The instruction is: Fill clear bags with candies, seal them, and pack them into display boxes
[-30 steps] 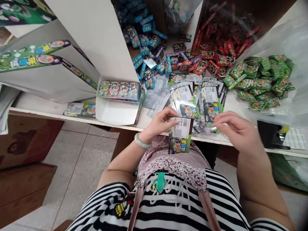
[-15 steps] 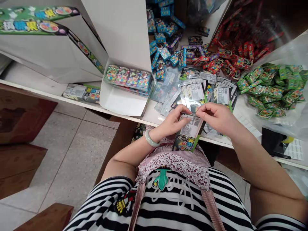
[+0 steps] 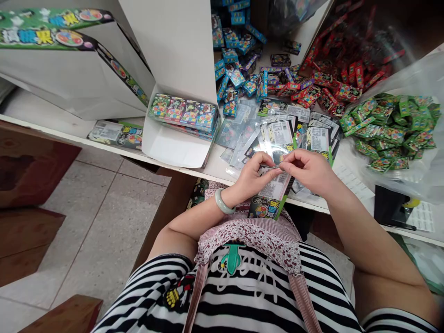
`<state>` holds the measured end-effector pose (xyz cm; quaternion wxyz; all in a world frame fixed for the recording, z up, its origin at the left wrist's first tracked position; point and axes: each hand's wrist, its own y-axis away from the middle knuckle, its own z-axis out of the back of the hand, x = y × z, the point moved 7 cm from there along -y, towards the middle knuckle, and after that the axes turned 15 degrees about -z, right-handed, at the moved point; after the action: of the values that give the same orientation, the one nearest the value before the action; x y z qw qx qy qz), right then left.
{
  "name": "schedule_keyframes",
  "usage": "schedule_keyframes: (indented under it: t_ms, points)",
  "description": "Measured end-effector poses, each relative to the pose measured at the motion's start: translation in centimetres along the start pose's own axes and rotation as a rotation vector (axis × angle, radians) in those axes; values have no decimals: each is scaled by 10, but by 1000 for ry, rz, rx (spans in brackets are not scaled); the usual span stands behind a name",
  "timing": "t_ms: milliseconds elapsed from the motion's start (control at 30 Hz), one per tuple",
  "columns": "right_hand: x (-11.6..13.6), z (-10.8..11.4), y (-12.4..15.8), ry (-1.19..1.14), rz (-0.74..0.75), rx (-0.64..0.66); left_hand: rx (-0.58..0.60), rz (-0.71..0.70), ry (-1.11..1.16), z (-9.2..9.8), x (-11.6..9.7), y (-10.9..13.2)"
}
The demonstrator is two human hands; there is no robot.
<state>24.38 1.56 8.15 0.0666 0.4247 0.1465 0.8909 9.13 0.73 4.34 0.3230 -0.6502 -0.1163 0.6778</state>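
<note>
A printed packet, black and green with a white label panel, hangs at the table's front edge below my hands. My left hand pinches its top edge between thumb and fingers. Close beside it, my right hand has thumb and forefinger pressed together at the same top edge; the fingertips of both hands nearly meet. Whatever lies between the right fingertips is too small to make out. Just beyond my hands, more printed packets and clear plastic sleeves overlap on the table.
An open white box holds small candy boxes. Behind lie piles of blue boxes and red boxes; green boxes spill from a clear bag at right. Large display cartons stand left. Cardboard boxes sit on the floor.
My left thumb has moved right along the packet's top edge, toward my right fingertips. My right hand has shifted slightly left. The packet stays in almost the same place.
</note>
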Motion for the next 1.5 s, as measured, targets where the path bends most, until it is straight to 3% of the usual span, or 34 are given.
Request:
schedule_keyframes:
  t_ms: [133, 233, 333, 367, 433, 500, 567, 633, 733, 833, 900, 1067, 1233, 1367, 1500]
  points:
    - [-15, -24, -14, -204, -181, 352, 24, -85, -21, 1, -8, 1]
    - [-20, -49, -13, -344, -332, 627, 161, -21, 10, 1, -9, -4]
    - [-30, -47, -20, -383, -379, 650, 306, 149, 15, 7, 4, -10]
    - [-39, -34, -26, -344, -359, 578, 297, 208, -27, 15, 11, -13]
    - [-68, 18, -37, -185, -306, 257, 149, 310, -110, 41, 28, -17]
    - [-108, 102, -36, 11, -307, -276, -84, 371, -142, 69, 42, -18]
    - [-159, 175, -21, 111, -480, -639, -279, 377, -162, 89, 53, -16]
    - [-212, 221, -8, 118, -708, -758, -398, 388, -152, 93, 63, -13]
    - [-257, 245, 0, 72, -813, -766, -460, 489, 8, 74, 81, -4]
    - [-269, 243, 4, -2, -790, -773, -460, 580, 158, 53, 92, 5]
    - [-267, 236, 7, -82, -728, -763, -415, 593, 132, 53, 95, 10]
    - [-243, 203, 9, -316, -493, -604, -135, 578, -75, 68, 102, 17]
    - [-199, 158, 4, -578, -214, -366, 132, 533, -281, 72, 104, 20]
    - [-164, 131, -3, -484, -153, -286, 198, 510, -346, 73, 98, 21]
    - [-128, 110, -6, -94, 108, -427, 243, 499, -383, 73, 93, 21]
